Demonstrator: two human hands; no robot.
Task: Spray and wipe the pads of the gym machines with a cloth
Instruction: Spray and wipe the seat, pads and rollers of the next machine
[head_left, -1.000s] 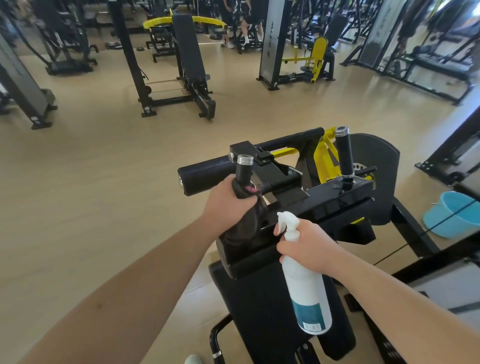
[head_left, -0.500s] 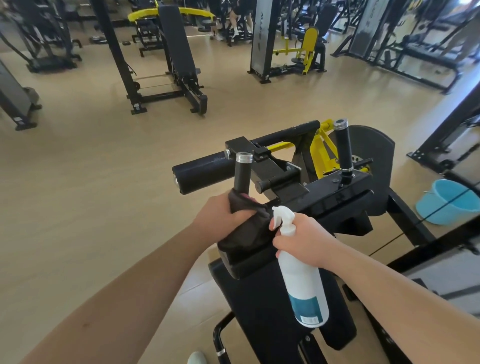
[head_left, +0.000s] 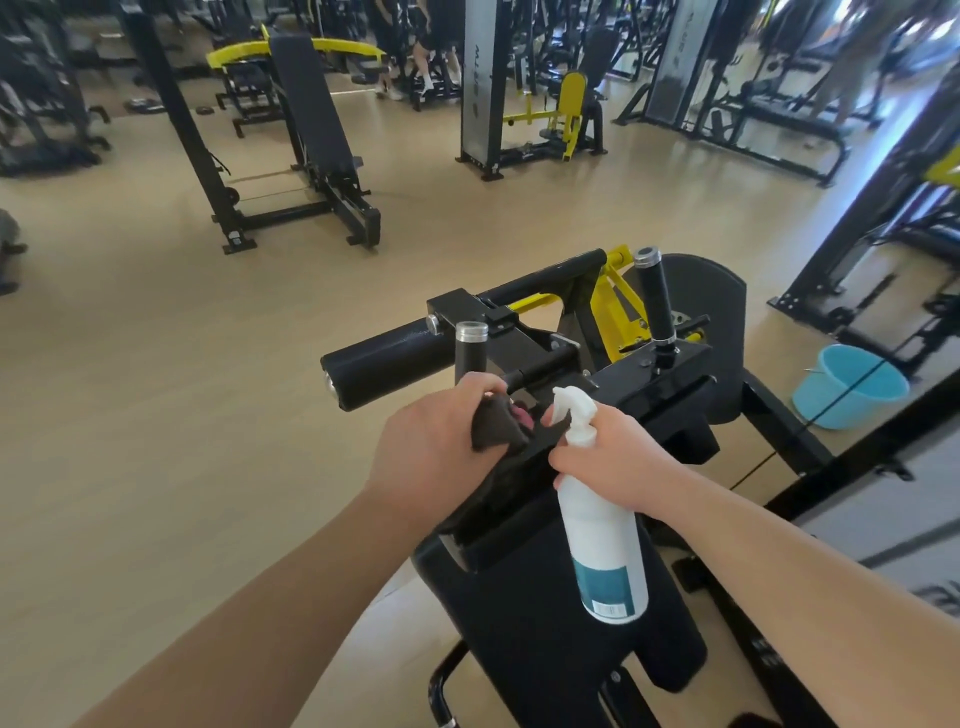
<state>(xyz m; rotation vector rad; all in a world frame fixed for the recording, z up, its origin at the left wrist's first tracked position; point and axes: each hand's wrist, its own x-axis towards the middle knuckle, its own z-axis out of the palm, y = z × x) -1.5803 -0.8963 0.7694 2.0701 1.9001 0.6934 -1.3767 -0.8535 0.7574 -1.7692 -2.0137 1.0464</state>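
1. Left hand (head_left: 441, 447) is clutching a dark cloth (head_left: 496, 423), grip curled tight round the bunched fabric, back of the hand facing up.
2. Cloth is pressing on the machine's black frame (head_left: 670, 376), right at the foot of the near handle (head_left: 470, 353), which is standing upright w/ a silver cap.
3. Right hand (head_left: 618, 462) is holding the spray bottle (head_left: 605, 551) by the neck, grip wrapped round it just under the white trigger head. Can't tell if a finger is on the trigger.
4. Bottle is hanging nearly upright, white body w/ a teal label dangling in front of the long black pad (head_left: 519, 649). Nozzle is pointing left twd the cloth, v. near it.
5. Both hands are working close together over the frame's near edge, a small gap between them.
6. Roller pad (head_left: 387, 361) is sticking out left of the frame, just beyond the left hand. Far handle (head_left: 655, 301) is standing upright on the frame's right side.
7. Blue bucket (head_left: 847, 387) is sitting on the wood floor (head_left: 156, 415) to the right, well apart from the hands.
8. Bkgd: more black & yellow machines are standing across the room; far end is looking blurry.
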